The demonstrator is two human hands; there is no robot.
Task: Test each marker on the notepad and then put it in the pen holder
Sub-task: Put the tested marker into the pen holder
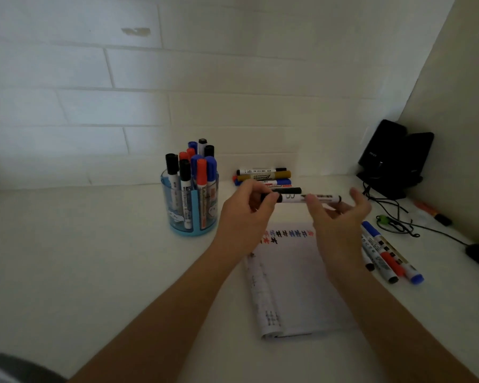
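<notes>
On a black-capped marker standing in the pen holder, "WHITEBOARD" runs down the white barrel. Right of the pen holder, by the wall, a gold marker reads "PERMANENT", upside down, with a second line that looks like "MARKER". Print on the white marker above the notepad, and the speaker logo, are too small to read.

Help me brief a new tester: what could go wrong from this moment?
1. The left hand pinches the black cap of the marker while the right hand holds the barrel with splayed fingers; a sudden pull could smear ink on skin.
2. The pen holder is already crowded, so pushing another in may tip it.
3. The loose markers lie beside the notepad, and an arm could knock them away.
</notes>
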